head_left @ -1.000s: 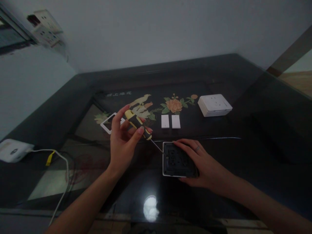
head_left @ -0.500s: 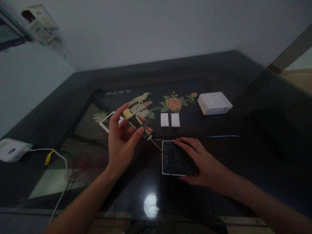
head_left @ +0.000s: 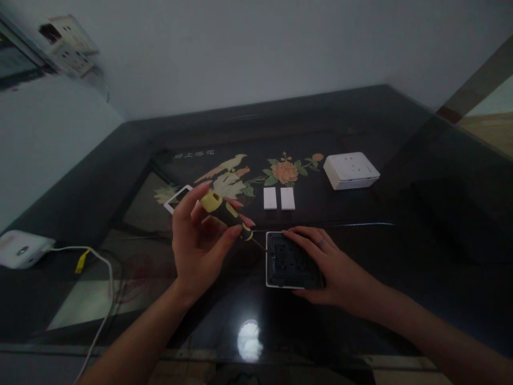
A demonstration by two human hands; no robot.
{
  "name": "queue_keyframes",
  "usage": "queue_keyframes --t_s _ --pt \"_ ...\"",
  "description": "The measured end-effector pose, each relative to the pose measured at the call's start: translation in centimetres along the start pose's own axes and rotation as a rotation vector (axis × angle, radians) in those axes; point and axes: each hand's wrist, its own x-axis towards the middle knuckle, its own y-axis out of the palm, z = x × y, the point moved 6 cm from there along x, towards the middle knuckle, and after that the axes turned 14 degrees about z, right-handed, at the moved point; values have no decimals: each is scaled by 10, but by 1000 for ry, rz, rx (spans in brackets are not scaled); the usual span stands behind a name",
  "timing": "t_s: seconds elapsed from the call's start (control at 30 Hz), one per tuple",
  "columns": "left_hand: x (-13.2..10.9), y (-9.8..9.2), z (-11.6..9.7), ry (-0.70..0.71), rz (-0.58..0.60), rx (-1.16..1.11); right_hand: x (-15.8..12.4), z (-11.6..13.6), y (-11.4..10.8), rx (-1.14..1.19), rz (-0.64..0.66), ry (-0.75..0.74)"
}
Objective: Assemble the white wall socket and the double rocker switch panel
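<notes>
My left hand [head_left: 200, 246] is closed around the yellow and black handle of a screwdriver [head_left: 224, 209]. Its thin shaft slants down to the left edge of a wall switch [head_left: 294, 262], close to a small screw there. Whether the tip touches cannot be made out. The switch is square, with a black inner face and a white rim, and lies on the table. My right hand [head_left: 326, 256], with a ring on one finger, grips its right side. Two small white rectangular switch buttons [head_left: 270, 198] lie just beyond. Behind my left hand a white square frame [head_left: 170, 206] is partly hidden.
The dark glossy table [head_left: 401, 214] bears a flower and bird design. A white socket box [head_left: 351, 171] stands at the back right. On the left lies a white device [head_left: 26, 248] with a white cable [head_left: 109, 278] running to the front edge. Sockets [head_left: 74, 45] hang on the wall.
My left hand has moved slightly down and left, and the screwdriver's handle has sunk a little. My right hand and the wall switch stay in place.
</notes>
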Motion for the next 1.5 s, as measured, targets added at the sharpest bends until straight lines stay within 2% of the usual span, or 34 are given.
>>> queue_keyframes --t_s 0.27,0.47,0.63,0.73,0.87,1.03,1.23,1.33,1.5 --pt "-1 12 -26 209 100 200 -2 1 -1 -7 -18 -26" --pt "8 17 -33 115 187 435 0 3 -1 -19 -6 -17" --pt "14 26 -53 201 243 732 0 4 -3 -6 -16 -18" --pt "17 31 -60 212 258 826 0 4 -3 3 -10 -13" --pt "23 34 -63 157 311 798 0 4 -3 11 -11 1" --pt "28 27 -58 69 360 756 1 3 -2 -3 -2 10" --pt "24 28 -59 120 493 692 1 1 -1 -21 4 8" --pt "25 26 -62 147 487 719 0 1 -1 -46 -2 1" --pt "28 22 -56 75 549 631 0 1 0 -55 6 9"
